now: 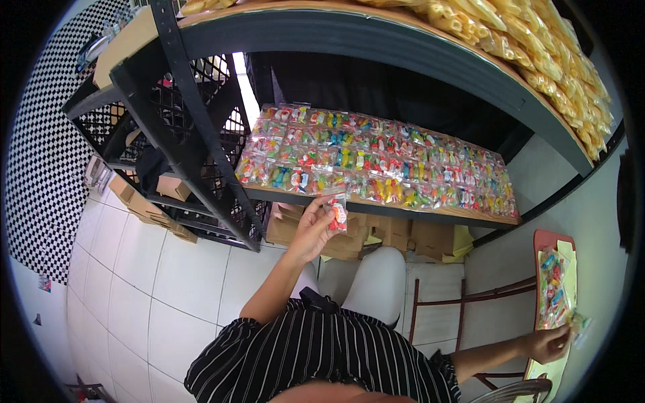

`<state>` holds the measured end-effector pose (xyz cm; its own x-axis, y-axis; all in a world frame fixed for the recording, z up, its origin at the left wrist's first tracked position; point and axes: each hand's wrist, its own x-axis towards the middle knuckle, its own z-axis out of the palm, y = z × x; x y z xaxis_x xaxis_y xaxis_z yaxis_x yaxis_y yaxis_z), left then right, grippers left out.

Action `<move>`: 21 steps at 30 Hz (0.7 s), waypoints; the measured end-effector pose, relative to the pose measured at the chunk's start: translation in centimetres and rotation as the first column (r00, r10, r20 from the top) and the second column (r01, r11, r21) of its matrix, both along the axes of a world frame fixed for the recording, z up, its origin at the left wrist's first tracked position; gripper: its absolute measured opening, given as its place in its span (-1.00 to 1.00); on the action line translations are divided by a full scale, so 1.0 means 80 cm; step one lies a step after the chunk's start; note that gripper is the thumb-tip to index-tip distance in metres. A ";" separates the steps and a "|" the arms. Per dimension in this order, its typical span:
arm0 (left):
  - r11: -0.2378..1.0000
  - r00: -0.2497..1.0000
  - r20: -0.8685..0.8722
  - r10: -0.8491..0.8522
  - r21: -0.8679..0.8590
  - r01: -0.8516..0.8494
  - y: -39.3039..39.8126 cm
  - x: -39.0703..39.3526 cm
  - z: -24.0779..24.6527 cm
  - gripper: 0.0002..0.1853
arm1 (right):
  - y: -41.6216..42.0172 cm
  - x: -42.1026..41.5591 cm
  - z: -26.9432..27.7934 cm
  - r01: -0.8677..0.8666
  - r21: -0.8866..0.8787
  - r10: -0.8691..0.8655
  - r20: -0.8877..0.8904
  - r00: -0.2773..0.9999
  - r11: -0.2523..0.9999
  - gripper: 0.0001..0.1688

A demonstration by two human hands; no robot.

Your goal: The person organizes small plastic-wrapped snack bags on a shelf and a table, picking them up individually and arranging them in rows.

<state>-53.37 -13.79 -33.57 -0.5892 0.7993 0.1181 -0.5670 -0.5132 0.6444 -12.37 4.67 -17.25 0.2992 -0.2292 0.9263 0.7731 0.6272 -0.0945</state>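
Note:
My left hand (313, 229) pinches a small clear plastic bag of red wrapped candies (338, 214) just in front of the shelf's near edge. Out at the right, my right hand (550, 344) holds another clear candy bag (579, 325) by its side, over a red chair (539, 242). On that chair, upon yellow paper, lie more bags of mixed candies (553, 287). Rows of flat clear bags with colourful candies (383, 156) cover the wooden shelf (456, 211) before me.
Bags of yellow fried snacks (544, 55) fill the upper shelf (352, 32). Cardboard boxes (393, 231) stand beneath the lower shelf. A black metal rack (201, 151) with mesh sides is at the left, beside a checkered cloth (40, 141). A chair's red metal bars (461, 302) cross the lower right.

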 end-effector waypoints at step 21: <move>0.880 0.895 -0.164 0.414 -0.180 -0.440 -0.084 -0.026 -0.006 -0.68 | -0.015 -0.695 -0.173 -0.324 -0.814 0.871 -0.485 -0.076 -0.482 -0.80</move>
<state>-55.44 -20.51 -34.04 -0.8710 0.4866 0.0675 -0.2366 -0.5359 0.8105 -68.00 3.44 -31.07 -0.8219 0.4593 0.3368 -0.1728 0.3624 -0.9159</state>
